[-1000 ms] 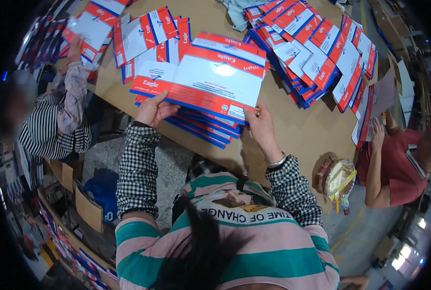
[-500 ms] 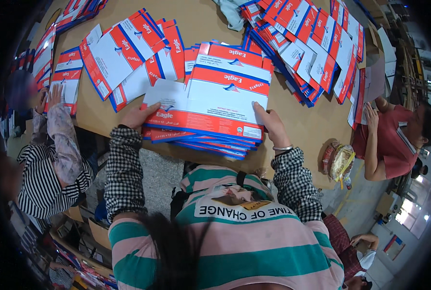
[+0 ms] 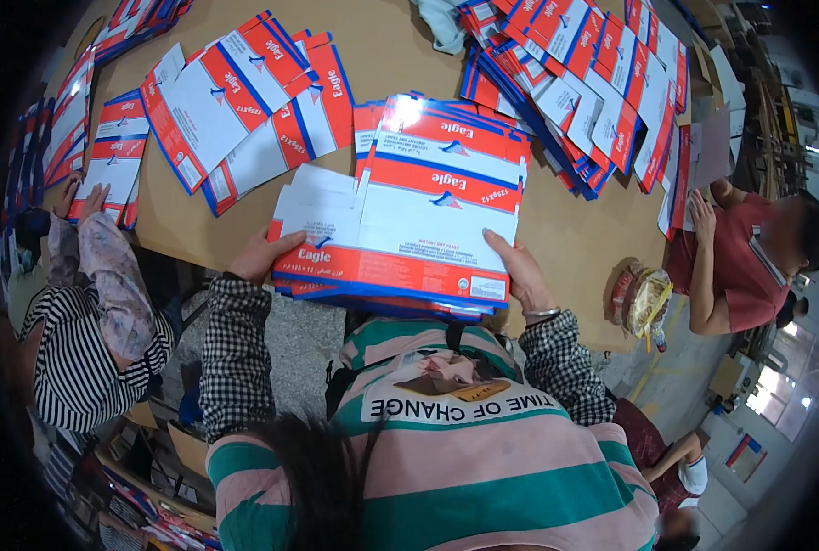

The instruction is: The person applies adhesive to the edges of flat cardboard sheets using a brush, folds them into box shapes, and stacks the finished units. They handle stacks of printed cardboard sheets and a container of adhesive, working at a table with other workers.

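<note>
A stack of flat, folded printed cartons (image 3: 428,230), red, white and blue, lies at the table's near edge in front of me. My left hand (image 3: 267,253) is closed on its left edge, thumb on top and fingers underneath. On the right edge, my right hand (image 3: 522,275) grips it the same way, a bangle at the wrist. The top carton's left flap is pale and sits a little lower than the main panel. Beneath it, the edges of several more cartons show along the near and far sides.
Fanned cartons (image 3: 235,101) lie left of the stack, and a larger heap (image 3: 584,101) is at the far right. A pale cloth (image 3: 441,26) rests at the back. Near the right corner of the brown table (image 3: 570,317) is a plastic-wrapped bundle (image 3: 643,308). Co-workers stand both sides.
The stack has come slightly toward me, and its fanned lower edges now line up more closely. The co-worker on the left has lowered a raised hand onto the cartons there.
</note>
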Available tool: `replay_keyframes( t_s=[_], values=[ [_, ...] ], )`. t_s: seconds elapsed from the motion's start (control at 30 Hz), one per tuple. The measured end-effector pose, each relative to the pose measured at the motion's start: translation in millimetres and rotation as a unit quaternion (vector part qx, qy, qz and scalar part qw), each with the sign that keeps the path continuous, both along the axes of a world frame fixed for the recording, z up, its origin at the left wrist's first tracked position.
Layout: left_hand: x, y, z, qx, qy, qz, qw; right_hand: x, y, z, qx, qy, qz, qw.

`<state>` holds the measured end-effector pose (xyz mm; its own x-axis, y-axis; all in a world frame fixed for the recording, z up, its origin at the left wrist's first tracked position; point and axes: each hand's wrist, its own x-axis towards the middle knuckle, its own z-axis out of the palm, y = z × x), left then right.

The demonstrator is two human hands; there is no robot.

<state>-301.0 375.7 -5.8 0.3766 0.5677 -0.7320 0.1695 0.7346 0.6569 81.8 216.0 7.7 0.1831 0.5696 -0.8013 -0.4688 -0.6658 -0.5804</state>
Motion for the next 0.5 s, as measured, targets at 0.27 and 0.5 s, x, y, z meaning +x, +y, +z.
replay_keyframes(
  t_s=[0.27, 0.5],
  values=[
    [-1, -59, 5, 0.072, -0.024, 0.094, 0.993, 6, -38, 49, 0.111, -0.111, 0.032, 0.987],
    [76, -33, 60, 0.302, -0.115, 0.058, 0.945, 63, -42, 119, 0.213, -0.309, 0.035, 0.926]
  ],
)
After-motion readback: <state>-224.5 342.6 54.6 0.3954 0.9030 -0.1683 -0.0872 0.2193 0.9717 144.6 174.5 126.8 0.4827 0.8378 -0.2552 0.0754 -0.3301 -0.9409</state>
